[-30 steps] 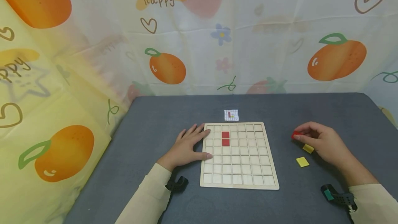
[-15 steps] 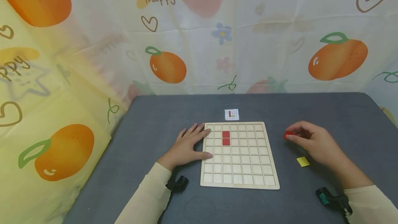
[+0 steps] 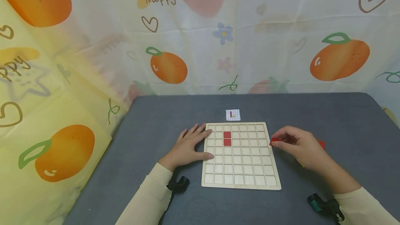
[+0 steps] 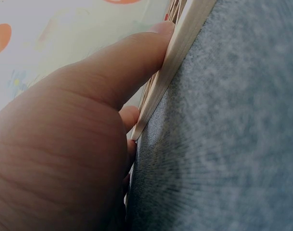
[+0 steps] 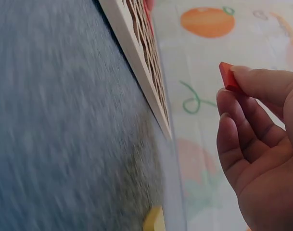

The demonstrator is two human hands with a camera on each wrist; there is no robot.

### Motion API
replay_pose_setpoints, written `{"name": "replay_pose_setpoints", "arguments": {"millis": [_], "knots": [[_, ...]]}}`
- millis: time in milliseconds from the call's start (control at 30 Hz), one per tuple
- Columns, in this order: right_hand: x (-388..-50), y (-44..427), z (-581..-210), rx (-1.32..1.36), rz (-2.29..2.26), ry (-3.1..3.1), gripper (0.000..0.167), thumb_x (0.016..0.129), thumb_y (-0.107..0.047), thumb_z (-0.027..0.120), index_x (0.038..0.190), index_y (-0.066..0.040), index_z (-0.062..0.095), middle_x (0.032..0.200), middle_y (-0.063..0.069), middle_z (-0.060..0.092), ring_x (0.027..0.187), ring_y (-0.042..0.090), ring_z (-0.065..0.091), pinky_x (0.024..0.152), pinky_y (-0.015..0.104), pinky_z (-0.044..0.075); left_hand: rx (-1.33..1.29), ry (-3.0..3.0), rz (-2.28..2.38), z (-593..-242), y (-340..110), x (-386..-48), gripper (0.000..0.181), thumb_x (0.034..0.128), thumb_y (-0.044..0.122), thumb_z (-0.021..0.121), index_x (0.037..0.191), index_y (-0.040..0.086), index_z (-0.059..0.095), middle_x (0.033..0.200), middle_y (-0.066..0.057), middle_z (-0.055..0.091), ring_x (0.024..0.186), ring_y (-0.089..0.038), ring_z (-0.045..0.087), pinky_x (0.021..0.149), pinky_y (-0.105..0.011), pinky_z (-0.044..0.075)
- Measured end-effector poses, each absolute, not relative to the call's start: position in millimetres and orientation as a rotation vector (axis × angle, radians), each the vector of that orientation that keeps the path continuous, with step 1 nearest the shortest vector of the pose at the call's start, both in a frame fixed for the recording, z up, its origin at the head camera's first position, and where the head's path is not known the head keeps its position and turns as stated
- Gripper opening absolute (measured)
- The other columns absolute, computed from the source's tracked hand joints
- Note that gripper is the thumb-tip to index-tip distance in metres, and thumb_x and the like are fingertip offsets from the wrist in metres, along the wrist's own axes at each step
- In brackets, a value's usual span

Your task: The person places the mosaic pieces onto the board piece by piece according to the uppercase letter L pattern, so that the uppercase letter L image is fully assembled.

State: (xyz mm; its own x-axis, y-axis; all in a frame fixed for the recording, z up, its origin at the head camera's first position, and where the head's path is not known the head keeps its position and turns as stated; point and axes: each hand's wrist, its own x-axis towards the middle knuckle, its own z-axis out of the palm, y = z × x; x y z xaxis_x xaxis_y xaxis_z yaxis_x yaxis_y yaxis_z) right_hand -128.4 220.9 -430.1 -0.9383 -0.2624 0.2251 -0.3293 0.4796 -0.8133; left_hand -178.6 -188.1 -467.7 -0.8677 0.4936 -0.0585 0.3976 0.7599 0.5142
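while hands [image 3: 185, 150] flank the board [image 3: 238, 160], card [image 3: 233, 115] beyond, red tile [image 3: 322, 144] half-hidden at right

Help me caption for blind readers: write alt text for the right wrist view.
A right hand pinches a flat red tile before a white fruit-printed cloth. A pale wooden grid board lies on a grey tabletop; part of a yellow tile shows below.

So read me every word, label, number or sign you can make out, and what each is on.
"happy": on the patterned back cloth.
"ppy": on the yellowish left cloth, cut off by the picture edge.
Faint lettering between them: too blurred to read.
Small grid card: any writing too small.
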Motion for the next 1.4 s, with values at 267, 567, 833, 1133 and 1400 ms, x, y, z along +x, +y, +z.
{"name": "replay_pose_setpoints", "arguments": {"millis": [267, 567, 833, 1133, 1400], "knots": [[-127.4, 197.4, -431.6, 0.608, 1.53, -2.651, 0.015, 0.095, -0.008, 0.087, 0.105, -0.016, 0.08, 0.097, -0.008, 0.073, 0.086, 0.016, 0.069, 0.076, 0.027, 0.057, 0.716, 2.76, 0.748, -465.0, -188.6, -178.8, 0.1, 0.091, 0.072, 0.076, 0.173, 0.029, 0.037, 0.18, 0.005, 0.018, 0.166, -0.022, 0.005, 0.128, -0.059, -0.002], [-131.6, 169.0, -432.2, 0.682, 1.511, -2.691, 0.013, 0.096, -0.007, 0.085, 0.106, -0.016, 0.081, 0.099, -0.01, 0.072, 0.088, 0.013, 0.068, 0.079, 0.032, 0.057, 0.717, 2.76, 0.751, -464.2, -188.7, -177.7, 0.1, 0.0913, 0.072, 0.076, 0.172, 0.029, 0.038, 0.18, 0.004, 0.018, 0.166, -0.023, 0.006, 0.127, -0.06, -0.002], [-142.1, 147.8, -430.9, 0.771, 1.527, -2.68, 0.016, 0.101, -0.002, 0.078, 0.11, -0.014, 0.082, 0.108, -0.006, 0.075, 0.097, 0.015, 0.07, 0.087, 0.035, 0.059, 0.711, 2.766, 0.74, -465.4, -188.3, -177.9, 0.101, 0.0907, 0.073, 0.076, 0.173, 0.029, 0.037, 0.179, 0.006, 0.018, 0.166, -0.021, 0.005, 0.128, -0.059, -0.002], [-153.2, 125.3, -434.2, 0.85, 1.518, -2.732, 0.011, 0.099, -0.004, 0.079, 0.102, -0.014, 0.082, 0.101, -0.007, 0.075, 0.092, 0.013, 0.069, 0.085, 0.036, 0.058, 0.705, 2.763, 0.744, -465.0, -188.9, -176.9, 0.1, 0.0906, 0.073, 0.076, 0.172, 0.031, 0.037, 0.18, 0.006, 0.017, 0.166, -0.023, 0.005, 0.127, -0.061, -0.002], [-158.2, 108.5, -441.5, 0.823, 1.433, -2.864, 0.012, 0.1, -0.004, 0.078, 0.103, -0.016, 0.081, 0.099, -0.011, 0.074, 0.095, 0.012, 0.068, 0.088, 0.043, 0.057, 0.716, 2.773, 0.744, -466.4, -189.6, -177.4, 0.099, 0.0909, 0.074, 0.075, 0.172, 0.029, 0.039, 0.18, 0.006, 0.019, 0.166, -0.023, 0.006, 0.127, -0.061, -0.002]]}}
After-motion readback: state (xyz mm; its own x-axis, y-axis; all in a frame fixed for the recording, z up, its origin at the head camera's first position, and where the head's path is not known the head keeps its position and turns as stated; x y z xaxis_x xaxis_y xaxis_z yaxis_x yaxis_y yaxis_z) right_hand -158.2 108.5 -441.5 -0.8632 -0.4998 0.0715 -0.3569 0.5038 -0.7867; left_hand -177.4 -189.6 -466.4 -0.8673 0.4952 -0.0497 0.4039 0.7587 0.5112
